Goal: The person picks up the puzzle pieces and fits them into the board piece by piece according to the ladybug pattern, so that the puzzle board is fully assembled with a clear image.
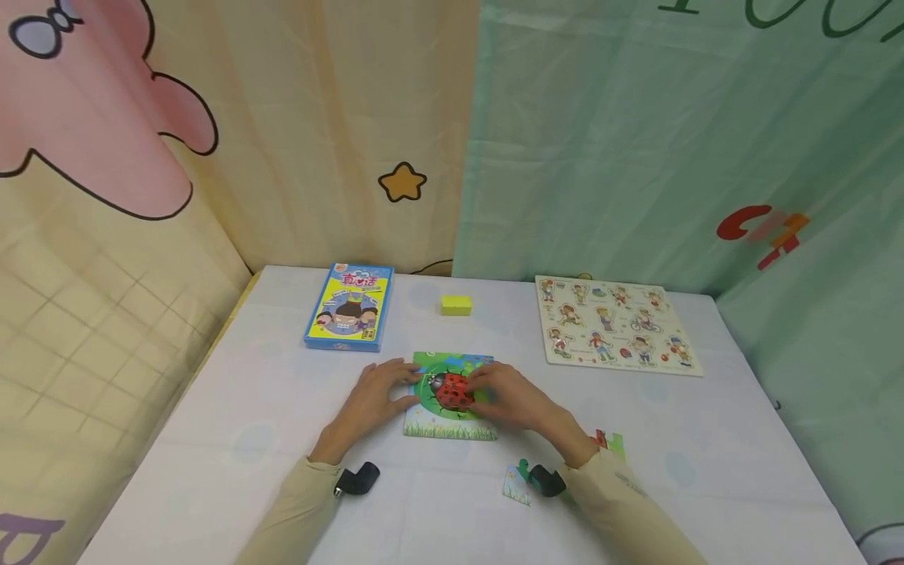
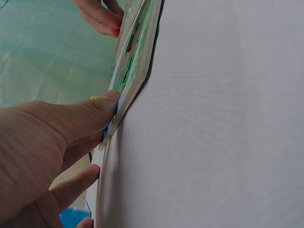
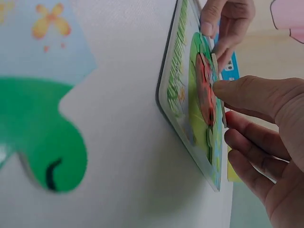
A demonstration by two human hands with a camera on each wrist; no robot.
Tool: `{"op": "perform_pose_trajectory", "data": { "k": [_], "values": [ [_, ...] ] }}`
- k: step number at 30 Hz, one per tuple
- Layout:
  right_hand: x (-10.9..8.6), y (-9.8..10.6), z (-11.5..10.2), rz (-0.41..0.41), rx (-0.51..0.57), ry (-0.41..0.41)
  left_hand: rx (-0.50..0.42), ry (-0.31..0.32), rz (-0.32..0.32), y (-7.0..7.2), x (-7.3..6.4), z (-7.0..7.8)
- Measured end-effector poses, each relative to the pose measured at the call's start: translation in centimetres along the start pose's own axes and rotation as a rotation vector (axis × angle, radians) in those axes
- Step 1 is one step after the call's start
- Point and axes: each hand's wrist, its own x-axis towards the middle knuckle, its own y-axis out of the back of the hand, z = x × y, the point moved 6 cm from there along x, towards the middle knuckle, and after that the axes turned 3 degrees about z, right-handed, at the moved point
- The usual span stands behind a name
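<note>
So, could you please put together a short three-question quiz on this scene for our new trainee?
1. True or false: seen from the head camera, the yellow block lies between the blue-edged box and the white picture board.

2. Which creature is pictured large in the middle of the puzzle?
a) a bee
b) a ladybug
c) a snail

3. Which of the person's hands is nearer to the loose pieces on the table?

Key: 1. True. 2. b. 3. The right hand.
</note>
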Motion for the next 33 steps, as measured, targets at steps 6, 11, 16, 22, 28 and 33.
{"op": "perform_pose_trajectory", "data": {
  "k": [6,11,16,22,28,33],
  "values": [
    [1.0,-1.0,-0.3,-0.033,-0.007,-0.016,0.008,-0.003,-0.001,0.1,-0.1,0.1],
    [1.4,-1.2,-0.6,-0.043,-0.078,-0.044,0.007,-0.004,0.000,0.2,-0.1,0.2],
    [1.5,-1.4,-0.7,-0.080,-0.090,-0.107,0.010,-0.010,-0.003,0.2,-0.1,0.3],
    [1.8,-1.4,-0.9,-0.072,-0.121,-0.073,0.007,-0.008,0.001,0.4,0.0,0.5],
    [1.9,-1.4,-0.9,-0.049,-0.126,-0.037,0.010,-0.011,0.005,0.3,0.0,0.3],
    [1.9,-1.7,-0.8,-0.054,-0.128,-0.052,0.007,-0.006,-0.003,0.1,0.0,0.1]
  ]
}}
